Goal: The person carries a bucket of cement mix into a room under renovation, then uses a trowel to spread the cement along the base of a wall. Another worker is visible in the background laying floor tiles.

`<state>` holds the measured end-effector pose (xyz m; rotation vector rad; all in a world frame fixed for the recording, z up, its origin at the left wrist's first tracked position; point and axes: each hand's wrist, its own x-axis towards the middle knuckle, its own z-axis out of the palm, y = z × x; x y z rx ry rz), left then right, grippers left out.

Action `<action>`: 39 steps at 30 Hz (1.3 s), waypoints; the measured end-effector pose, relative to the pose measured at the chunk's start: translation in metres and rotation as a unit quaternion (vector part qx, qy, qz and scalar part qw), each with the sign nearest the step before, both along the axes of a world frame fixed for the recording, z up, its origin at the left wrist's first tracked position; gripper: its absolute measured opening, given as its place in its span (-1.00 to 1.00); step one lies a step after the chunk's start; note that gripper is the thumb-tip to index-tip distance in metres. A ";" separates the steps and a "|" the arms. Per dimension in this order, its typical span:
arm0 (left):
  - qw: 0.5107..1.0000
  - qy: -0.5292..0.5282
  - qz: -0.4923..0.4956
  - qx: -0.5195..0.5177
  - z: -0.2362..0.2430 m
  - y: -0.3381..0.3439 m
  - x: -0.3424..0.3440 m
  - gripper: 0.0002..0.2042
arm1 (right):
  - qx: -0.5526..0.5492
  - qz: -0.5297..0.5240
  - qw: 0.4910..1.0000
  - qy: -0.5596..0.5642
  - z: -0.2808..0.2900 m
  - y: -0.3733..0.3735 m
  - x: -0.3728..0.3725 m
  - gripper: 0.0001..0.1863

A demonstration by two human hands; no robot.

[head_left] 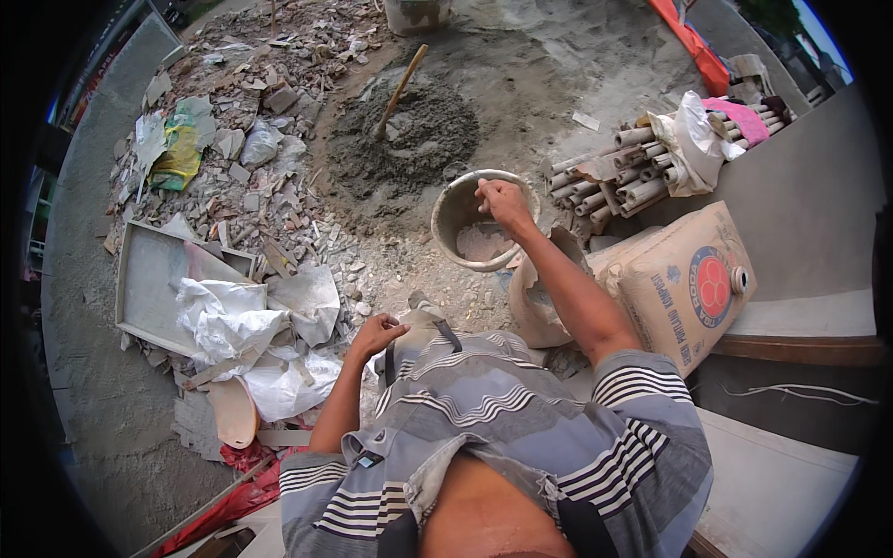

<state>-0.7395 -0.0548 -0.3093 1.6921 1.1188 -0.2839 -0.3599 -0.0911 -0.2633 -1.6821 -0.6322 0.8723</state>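
Rubble-strewn ground point(409, 279) could tip that round grey plastic bucket point(447, 223) tbh, right hand point(505, 205) clenched over it, grip unclear, left hand point(376, 337) loose

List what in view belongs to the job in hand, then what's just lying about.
Likely part of the job:
round grey bucket, right hand over it
wet, dark-grey mortar-like heap
straight wooden handle stuck in the heap
bulky brown paper sack

Seemingly just lying about:
broken masonry rubble
stacked pale round pipes
crumpled white plastic sheeting
yellow-green plastic bag
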 end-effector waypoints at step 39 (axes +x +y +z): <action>0.911 -0.162 0.378 -0.039 -0.127 0.367 0.498 -0.54 | -0.171 0.263 0.945 0.094 -0.176 0.407 0.324 -0.27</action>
